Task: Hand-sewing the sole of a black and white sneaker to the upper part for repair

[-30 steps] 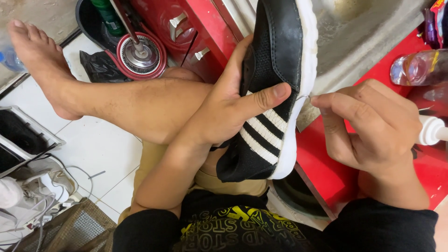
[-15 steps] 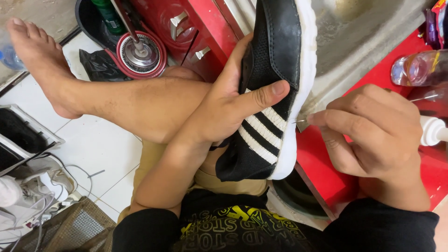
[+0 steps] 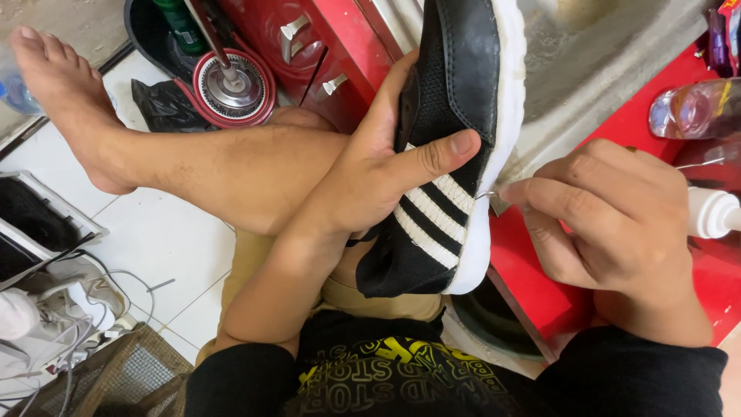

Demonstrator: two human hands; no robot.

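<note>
Our left hand grips the black mesh sneaker with white stripes and a white rubber sole, thumb pressed across its side, holding it above our lap against the crossed bare leg. Our right hand is clenched, pinching a thin metal needle whose tip meets the sole edge. The shoe's long axis runs from bottom left to top right of our view, its far end pointing away from us toward the grey stone counter, sole facing our right. We judge the main risk is the needle slipping off the tough rubber and pricking our left thumb just beside it, or bending under push.
</note>
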